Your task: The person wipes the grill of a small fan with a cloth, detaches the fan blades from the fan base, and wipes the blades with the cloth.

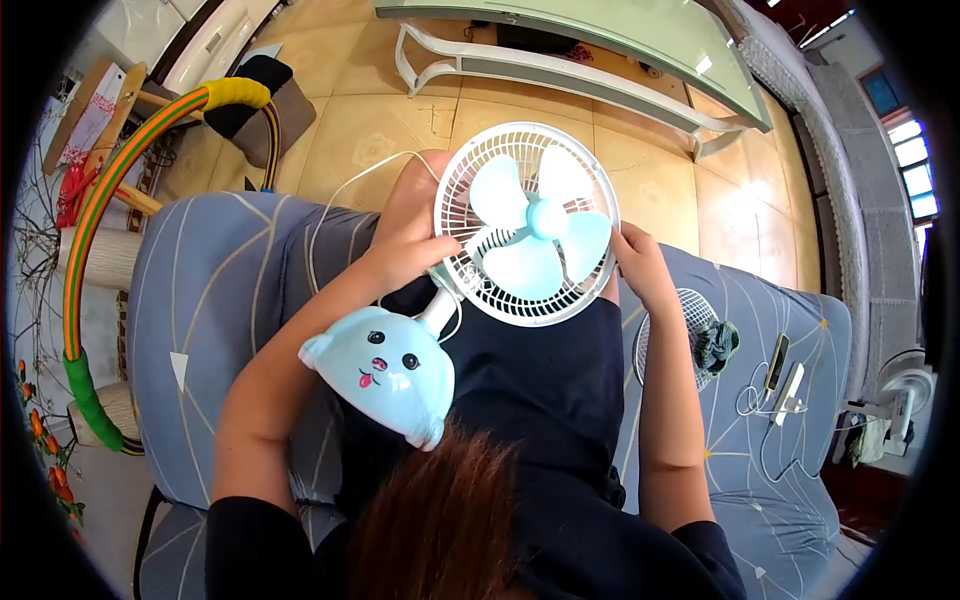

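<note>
A small light-blue and white fan [546,220] rests over my lap, its four blades uncovered inside the white rear grille. My left hand [412,250] is closed on the left rim, thumb over the bars. On the opposite side, my right hand [642,264] grips the right rim; some fingers are hidden behind it. The fan's blue base [385,370], with a puppy face, tilts toward my left forearm. A round white grille cover [690,310] lies on the sofa beside my right forearm, with a dark green bunched cloth [715,347] on it.
The grey-blue patterned sofa [210,290] spreads to both sides. A white power strip [788,393] and a dark phone-like object [776,360] lie at the right with cables. Ahead stands a glass-topped table [600,55]. A striped hoop [90,230] leans at the left.
</note>
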Action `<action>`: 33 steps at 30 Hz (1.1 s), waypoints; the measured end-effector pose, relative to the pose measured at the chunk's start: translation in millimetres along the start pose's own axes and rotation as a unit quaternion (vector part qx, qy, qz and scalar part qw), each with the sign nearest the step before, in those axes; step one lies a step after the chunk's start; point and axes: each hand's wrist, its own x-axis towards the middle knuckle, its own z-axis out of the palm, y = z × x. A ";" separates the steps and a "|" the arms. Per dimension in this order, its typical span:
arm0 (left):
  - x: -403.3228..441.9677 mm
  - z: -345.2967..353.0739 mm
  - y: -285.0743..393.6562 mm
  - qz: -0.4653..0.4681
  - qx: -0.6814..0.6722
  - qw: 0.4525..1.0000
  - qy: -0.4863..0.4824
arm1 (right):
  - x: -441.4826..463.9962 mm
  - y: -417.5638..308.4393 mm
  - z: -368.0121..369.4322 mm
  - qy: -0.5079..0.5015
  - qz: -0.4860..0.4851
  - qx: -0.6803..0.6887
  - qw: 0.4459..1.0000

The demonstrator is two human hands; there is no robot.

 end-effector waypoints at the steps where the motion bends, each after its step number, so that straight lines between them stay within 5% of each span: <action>1: -0.5 5.5 7.7 0.029 0.075 0.997 0.003 | -1.3 -4.2 -1.3 0.019 0.003 -0.034 0.999; 4: -1.7 14.9 27.5 0.065 0.210 0.975 0.014 | -12.8 -20.5 7.1 0.204 -0.162 -0.120 0.958; 7: -3.9 25.7 38.6 0.030 0.202 0.978 0.031 | -39.1 -55.9 20.4 0.260 -0.254 -0.204 0.909; 11: -9.6 35.5 27.8 -0.028 0.107 0.992 0.063 | -59.4 -69.9 40.1 0.236 -0.262 -0.276 0.894; 17: -14.6 51.8 44.8 -0.049 0.232 0.966 0.107 | -60.0 -70.2 61.4 0.236 -0.240 -0.325 0.884; 23: -13.7 66.6 40.4 0.017 0.274 0.953 0.130 | -48.4 -74.3 63.7 0.169 -0.160 -0.355 0.906; 33: -13.8 74.7 45.4 -0.017 0.261 0.956 0.135 | -35.8 -74.2 57.5 0.152 -0.156 -0.367 0.904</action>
